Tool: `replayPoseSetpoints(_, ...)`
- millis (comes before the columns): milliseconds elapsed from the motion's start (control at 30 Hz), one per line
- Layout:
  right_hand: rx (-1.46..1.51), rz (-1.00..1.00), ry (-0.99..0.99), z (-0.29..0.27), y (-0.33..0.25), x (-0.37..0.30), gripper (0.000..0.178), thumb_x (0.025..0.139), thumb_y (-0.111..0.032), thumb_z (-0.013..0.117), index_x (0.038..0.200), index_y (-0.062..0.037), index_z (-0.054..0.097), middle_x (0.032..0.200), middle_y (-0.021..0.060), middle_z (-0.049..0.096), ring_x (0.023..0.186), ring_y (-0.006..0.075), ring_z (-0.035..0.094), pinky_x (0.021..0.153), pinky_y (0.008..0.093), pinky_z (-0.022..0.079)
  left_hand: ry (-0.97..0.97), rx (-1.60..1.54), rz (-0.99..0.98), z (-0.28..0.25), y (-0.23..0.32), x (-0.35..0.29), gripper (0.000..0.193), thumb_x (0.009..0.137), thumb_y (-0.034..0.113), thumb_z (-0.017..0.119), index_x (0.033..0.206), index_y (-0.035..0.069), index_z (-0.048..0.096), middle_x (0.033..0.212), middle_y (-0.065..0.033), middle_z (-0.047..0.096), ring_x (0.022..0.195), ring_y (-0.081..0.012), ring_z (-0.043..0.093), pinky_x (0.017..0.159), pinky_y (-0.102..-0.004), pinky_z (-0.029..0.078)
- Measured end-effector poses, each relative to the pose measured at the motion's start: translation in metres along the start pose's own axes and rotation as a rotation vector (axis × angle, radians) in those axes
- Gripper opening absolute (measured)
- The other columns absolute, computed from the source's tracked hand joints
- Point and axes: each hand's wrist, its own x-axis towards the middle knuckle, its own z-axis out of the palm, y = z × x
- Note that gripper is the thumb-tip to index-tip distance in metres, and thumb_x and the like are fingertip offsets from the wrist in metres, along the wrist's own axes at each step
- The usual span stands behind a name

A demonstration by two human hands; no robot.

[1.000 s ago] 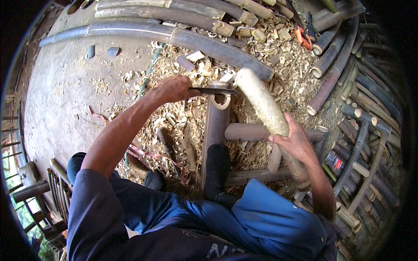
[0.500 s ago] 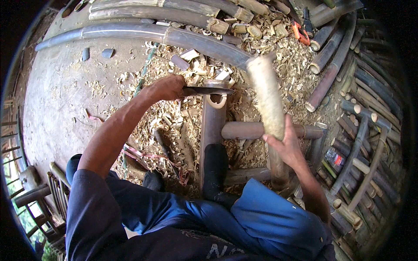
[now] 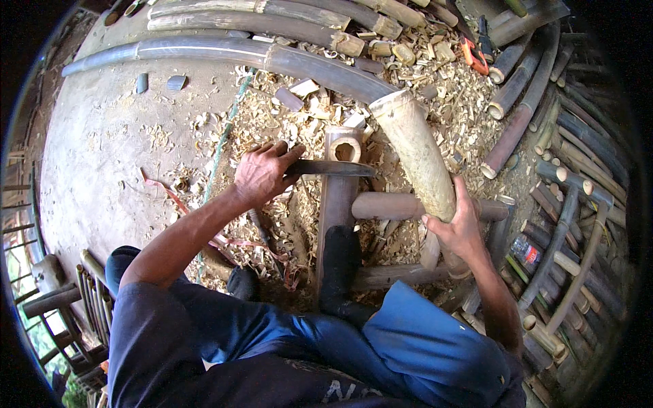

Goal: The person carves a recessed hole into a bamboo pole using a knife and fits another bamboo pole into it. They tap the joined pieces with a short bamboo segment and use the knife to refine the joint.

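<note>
My left grip [image 3: 266, 173] is closed on a knife [image 3: 333, 167] that crosses a dark bamboo pole [image 3: 337, 200] just beside its cut hole [image 3: 345, 151]. My right grip [image 3: 459, 223] clasps a pale bamboo length [image 3: 413, 149], slanting over the crosspiece [image 3: 384, 205]. Shavings [image 3: 272, 124] litter the floor [image 3: 98, 156].

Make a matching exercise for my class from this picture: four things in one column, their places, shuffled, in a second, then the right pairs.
Things:
1. Dark-bladed knife
2. Pale bamboo length
3. Orange-handled tool
4. Bottle

Places:
A. On the shavings, near the top
B. In the right hand
C. Among bamboo poles, far right
D. In the left hand

Pairs: 1-D, 2-B, 3-A, 4-C
</note>
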Motion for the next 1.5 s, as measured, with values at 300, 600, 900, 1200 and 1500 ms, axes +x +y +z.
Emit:
replayPoseSetpoints(300, -0.094, -0.028, -0.048, 0.012, -0.017, 0.019, 0.082, 0.076, -0.035, 0.082, 0.136, 0.0067, 0.043, 0.114, 0.0247, 0.063, 0.105, 0.0307, 0.065, 0.093, 0.0422, 0.051, -0.23, 0.036, -0.118, -0.013, -0.024, -0.023, 0.044, 0.089, 0.029, 0.07, 0.13, 0.017, 0.061, 0.1, -0.0112, 0.066, 0.083, -0.0316, 0.071, 0.07, -0.0447, 0.058)
replayPoseSetpoints(600, -0.331, -0.225, -0.254, 0.016, -0.054, 0.057, 0.08, 0.071, -0.026, 0.087, 0.137, -0.003, 0.049, 0.116, 0.021, 0.065, 0.099, 0.0336, 0.069, 0.093, 0.0433, 0.055, -0.409, 0.078, -0.171, -0.031, -0.018, -0.015, 0.027, 0.098, 0.02, 0.059, 0.123, 0.012, 0.063, 0.103, -0.0133, 0.067, 0.087, -0.0322, 0.072, 0.075, -0.0462, 0.059)
replayPoseSetpoints(900, -1.034, -0.944, -0.422, 0.034, -0.032, 0.141, 0.093, 0.062, -0.036, 0.092, 0.139, -0.012, 0.046, 0.103, 0.0066, 0.055, 0.098, 0.0254, 0.06, 0.082, 0.0406, 0.054, -0.398, 0.133, -0.133, -0.014, -0.035, -0.009, 0.014, 0.097, 0.013, 0.056, 0.108, 0.004, 0.059, 0.095, -0.0132, 0.067, 0.077, -0.0306, 0.072, 0.063, -0.046, 0.058)
replayPoseSetpoints(1200, -0.767, -1.117, -0.55, 0.046, -0.056, 0.106, 0.1, 0.051, -0.039, 0.093, 0.137, -0.0148, 0.046, 0.103, 0.0056, 0.054, 0.09, 0.0229, 0.058, 0.076, 0.0388, 0.05, -0.323, 0.142, -0.131, -0.019, -0.034, -0.017, 0.024, 0.093, 0.011, 0.057, 0.117, 0.007, 0.056, 0.098, -0.0127, 0.066, 0.083, -0.0334, 0.071, 0.069, -0.0468, 0.057)
replayPoseSetpoints(1500, -1.1, -0.96, -0.352, 0.051, -0.04, 0.13, 0.087, 0.062, -0.03, 0.089, 0.136, -0.0144, 0.046, 0.102, 0.0068, 0.054, 0.091, 0.0222, 0.058, 0.077, 0.0402, 0.051, -0.275, 0.225, -0.125, -0.001, -0.04, -0.021, 0.047, 0.091, 0.008, 0.058, 0.137, 0.009, 0.045, 0.102, -0.0143, 0.062, 0.095, -0.0325, 0.069, 0.075, -0.0463, 0.056)
